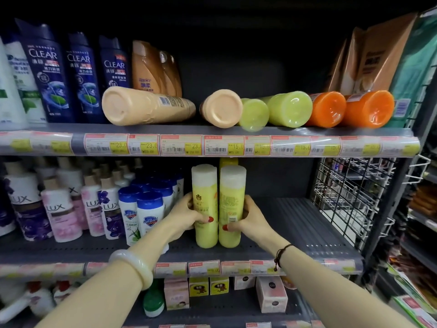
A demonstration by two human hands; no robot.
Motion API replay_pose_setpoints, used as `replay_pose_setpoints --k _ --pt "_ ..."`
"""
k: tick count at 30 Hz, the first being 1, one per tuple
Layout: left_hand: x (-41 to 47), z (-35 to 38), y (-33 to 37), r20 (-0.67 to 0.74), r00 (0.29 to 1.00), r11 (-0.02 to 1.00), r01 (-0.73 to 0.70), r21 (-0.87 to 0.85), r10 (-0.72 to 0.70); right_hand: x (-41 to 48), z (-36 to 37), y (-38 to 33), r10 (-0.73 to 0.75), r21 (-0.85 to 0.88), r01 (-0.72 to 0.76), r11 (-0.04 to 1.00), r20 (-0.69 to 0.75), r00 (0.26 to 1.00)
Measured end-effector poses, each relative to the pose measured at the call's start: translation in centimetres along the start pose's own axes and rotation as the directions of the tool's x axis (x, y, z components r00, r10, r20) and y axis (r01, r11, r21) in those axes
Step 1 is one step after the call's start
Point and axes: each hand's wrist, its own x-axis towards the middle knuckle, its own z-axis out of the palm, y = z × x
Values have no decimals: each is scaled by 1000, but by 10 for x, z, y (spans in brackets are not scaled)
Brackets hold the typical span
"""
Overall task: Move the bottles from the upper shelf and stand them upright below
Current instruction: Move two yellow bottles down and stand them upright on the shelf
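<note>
Two yellow bottles stand upright side by side on the lower shelf point(295, 247). My left hand point(186, 215) grips the left yellow bottle point(205, 185) from its left side. My right hand point(246, 217) wraps the right yellow bottle point(232, 185) from its right side. A third yellow bottle point(228, 161) peeks out behind them. On the upper shelf point(189, 129) several bottles lie on their sides with bases facing me: two peach ones point(139, 106) point(221, 108), two green ones point(254, 114) point(289, 109) and two orange ones point(327, 109) point(369, 108).
Blue Clear bottles point(50, 72) and brown bottles point(146, 67) stand at the upper shelf's left. Lux bottles point(61, 209) and blue-capped Safeguard bottles point(149, 216) crowd the lower shelf's left. A wire rack point(350, 197) borders the right. Small boxes point(272, 293) sit on the bottom shelf.
</note>
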Motion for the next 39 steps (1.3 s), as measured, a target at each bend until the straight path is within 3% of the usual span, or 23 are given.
replay_pose_setpoints --k 13,23,30,34,39 --pt "6 -3 -3 37 999 997 20 -73 -17 15 3 7 42 86 -46 995 39 998" --pt "-10 0 3 -7 999 999 36 28 -36 -3 -1 -2 100 -135 -90 987 69 993" --pt "-40 -8 20 -55 994 966 108 236 -98 -24 -15 -24 148 -374 -126 919 29 989" --pt "-64 -18 41 47 983 872 136 471 -179 -39 -21 -55 151 -465 -92 880 91 984" --pt "-88 -21 87 135 973 774 61 630 -186 -59 -28 -110 177 -526 -51 849 191 966"
